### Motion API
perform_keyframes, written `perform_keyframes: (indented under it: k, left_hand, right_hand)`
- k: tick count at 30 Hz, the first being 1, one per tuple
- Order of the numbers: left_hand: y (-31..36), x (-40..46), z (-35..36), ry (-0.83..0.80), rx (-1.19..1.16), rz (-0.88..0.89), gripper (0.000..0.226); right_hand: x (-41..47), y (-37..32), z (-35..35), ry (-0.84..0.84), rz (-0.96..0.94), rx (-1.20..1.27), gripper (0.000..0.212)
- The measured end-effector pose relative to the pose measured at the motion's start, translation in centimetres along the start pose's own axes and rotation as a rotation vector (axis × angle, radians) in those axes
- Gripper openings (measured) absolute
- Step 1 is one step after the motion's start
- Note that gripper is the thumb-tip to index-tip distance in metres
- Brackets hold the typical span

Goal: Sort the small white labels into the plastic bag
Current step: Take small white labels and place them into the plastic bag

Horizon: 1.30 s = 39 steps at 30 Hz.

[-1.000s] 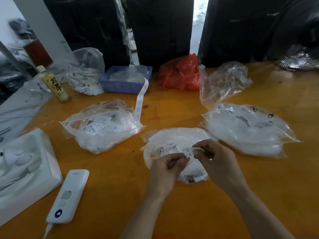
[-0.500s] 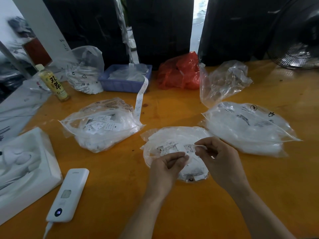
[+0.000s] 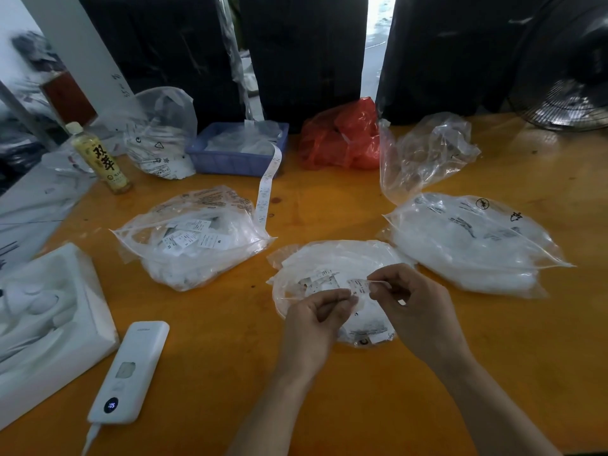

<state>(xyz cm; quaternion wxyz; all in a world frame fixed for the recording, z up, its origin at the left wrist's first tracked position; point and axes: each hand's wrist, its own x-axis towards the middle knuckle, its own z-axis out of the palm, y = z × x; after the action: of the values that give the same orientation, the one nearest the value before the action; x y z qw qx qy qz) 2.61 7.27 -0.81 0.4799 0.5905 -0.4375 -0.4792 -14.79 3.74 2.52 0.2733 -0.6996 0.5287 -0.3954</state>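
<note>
A clear plastic bag (image 3: 332, 258) with small white labels lies on the orange table (image 3: 329, 212) just in front of me. Above it my right hand (image 3: 418, 304) pinches one end of a small white label (image 3: 358, 285) between thumb and fingertips. My left hand (image 3: 316, 319) has its fingers curled at the label's other end and appears to pinch it, though the contact is partly hidden. More labels (image 3: 320, 281) lie loose on the bag beside the held one.
A bag of labels (image 3: 194, 238) lies at left and a fuller bag (image 3: 467, 245) at right. Behind stand a blue tray (image 3: 237, 159) with a label strip (image 3: 266, 192) hanging out, a red bag (image 3: 342, 139), an empty clear bag (image 3: 424, 156), a bottle (image 3: 102, 159). A white power bank (image 3: 131, 370) and foam tray (image 3: 42, 311) lie at left.
Both hands stay over the middle bag holding the label. They have shifted only slightly, the right hand a little upward.
</note>
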Motion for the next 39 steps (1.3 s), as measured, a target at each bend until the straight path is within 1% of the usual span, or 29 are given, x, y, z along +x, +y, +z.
perform_keyframes:
  k: [2, 7, 9, 12, 19, 22, 26, 32, 35, 39]
  left_hand:
    - [-0.07, -0.03, 0.07, -0.003, 0.01, 0.009, 0.015]
    - [0.02, -0.14, 0.34, -0.015, 0.039, -0.006, 0.029]
    - [0.07, -0.14, 0.33, -0.022, 0.056, -0.007, 0.031]
    - [0.13, -0.06, 0.25, -0.029, 0.07, -0.006, 0.029]
    - [0.0, -0.07, 0.28, -0.027, 0.068, 0.013, 0.026]
    - [-0.1, 0.02, 0.1, -0.015, 0.061, 0.016, 0.015]
    - [-0.1, -0.03, 0.04, -0.006, 0.052, 0.008, 0.018]
    - [-0.05, -0.07, 0.05, -0.008, 0.031, 0.005, 0.019]
    - [0.08, -0.03, 0.03, -0.009, 0.05, 0.011, 0.019]
    - [0.34, -0.11, 0.03, 0.007, 0.017, -0.005, 0.018]
  right_hand:
    - [0.08, -0.07, 0.0, 0.017, 0.014, 0.036, 0.017]
    - [0.04, -0.25, 0.42, -0.027, -0.003, 0.008, 0.016]
    - [-0.03, -0.18, 0.52, -0.044, -0.003, 0.0, 0.016]
    - [-0.15, -0.1, 0.57, -0.052, -0.006, -0.004, 0.016]
    - [-0.21, -0.46, 0.33, -0.011, -0.014, 0.03, 0.02]
    - [-0.39, -0.37, 0.24, 0.016, -0.024, 0.034, 0.02]
    - [-0.63, -0.03, 0.3, -0.009, -0.021, 0.007, 0.018]
    - [-0.66, 0.02, 0.55, -0.003, -0.031, -0.055, 0.015]
    - [-0.61, -0.06, 0.54, -0.048, -0.042, -0.083, 0.016]
    - [-0.37, -0.01, 0.35, -0.103, -0.029, -0.103, 0.016]
